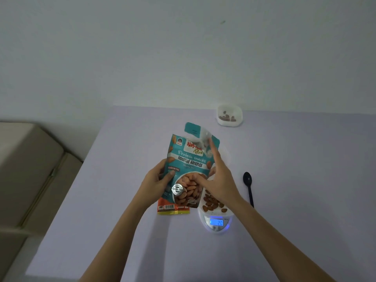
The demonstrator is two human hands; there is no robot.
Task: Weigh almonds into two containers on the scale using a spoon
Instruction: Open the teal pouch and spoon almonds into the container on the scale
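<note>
My left hand grips the left side of a teal bag of roasted almonds, held upright above the table with its top torn open. My right hand lies against the bag's right edge, fingers straight and pointing up toward the opening. Below that hand a white container with almonds sits on the white scale, whose blue display reads 20. A second white container holding a few almonds stands at the far side of the table. The black spoon lies on the table right of the scale.
The lilac table ends at a white wall behind. An orange packet lies flat under the bag, left of the scale. A beige piece of furniture stands off the table's left edge.
</note>
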